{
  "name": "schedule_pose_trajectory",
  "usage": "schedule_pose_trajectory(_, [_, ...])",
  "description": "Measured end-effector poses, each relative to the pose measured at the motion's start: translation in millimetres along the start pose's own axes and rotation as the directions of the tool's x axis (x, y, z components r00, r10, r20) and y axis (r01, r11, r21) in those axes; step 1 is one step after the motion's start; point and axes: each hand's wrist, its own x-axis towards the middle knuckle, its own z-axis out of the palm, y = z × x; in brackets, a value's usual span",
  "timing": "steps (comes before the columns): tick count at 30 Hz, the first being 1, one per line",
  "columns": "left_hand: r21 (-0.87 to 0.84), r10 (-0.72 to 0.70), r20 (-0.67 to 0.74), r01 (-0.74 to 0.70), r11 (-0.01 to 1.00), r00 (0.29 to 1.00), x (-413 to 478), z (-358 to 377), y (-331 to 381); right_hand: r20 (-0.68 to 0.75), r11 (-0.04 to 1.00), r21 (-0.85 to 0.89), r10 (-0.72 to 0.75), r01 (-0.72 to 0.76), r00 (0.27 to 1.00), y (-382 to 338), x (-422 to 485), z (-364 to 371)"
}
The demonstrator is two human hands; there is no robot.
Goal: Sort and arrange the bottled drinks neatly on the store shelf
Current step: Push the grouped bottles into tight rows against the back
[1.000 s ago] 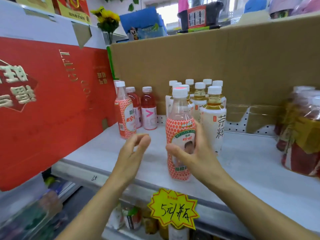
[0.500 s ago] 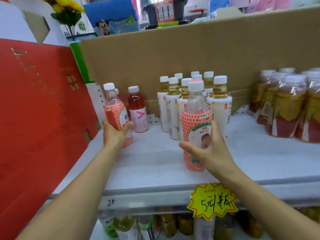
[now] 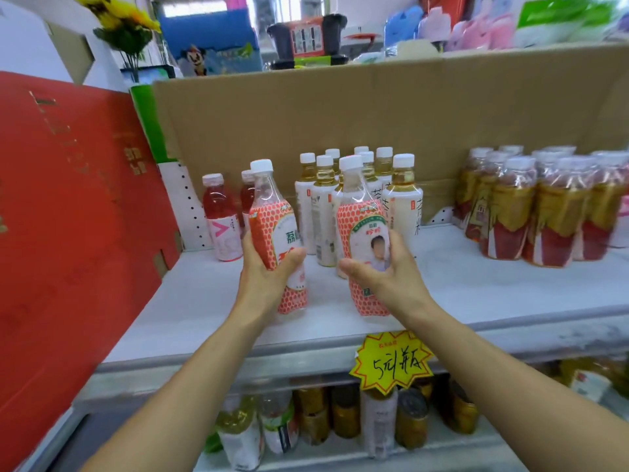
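My left hand grips an orange-dotted bottle with a white cap, tilted and lifted off the white shelf. My right hand grips a second orange-dotted bottle of the same kind, also tilted, beside the first. Behind them stands a cluster of several white-labelled tea bottles. Two pink drink bottles stand at the back left. Several red-and-gold bottles fill the right of the shelf.
A big red box walls off the left side. A cardboard sheet backs the shelf. A yellow price tag hangs on the front edge. Bottles and cans stand on the lower shelf.
My left hand reached the left orange-dotted bottle, gripped it and carried it right and forward. Both bottles are now held side by side above the shelf front.
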Motion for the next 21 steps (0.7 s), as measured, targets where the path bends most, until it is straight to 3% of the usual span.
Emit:
schedule_pose_trajectory(10, [-0.189, 0.114, 0.037, -0.105, 0.976, 0.993, -103, 86, 59, -0.125, 0.999, -0.026, 0.017, -0.020, 0.992, -21, -69, -101])
schedule_pose_trajectory(21, [-0.320, 0.001, 0.197, 0.064, 0.945, 0.980, -254, 274, 88, -0.150, 0.982, -0.134, 0.109, -0.129, 0.983, -11, -186, -312])
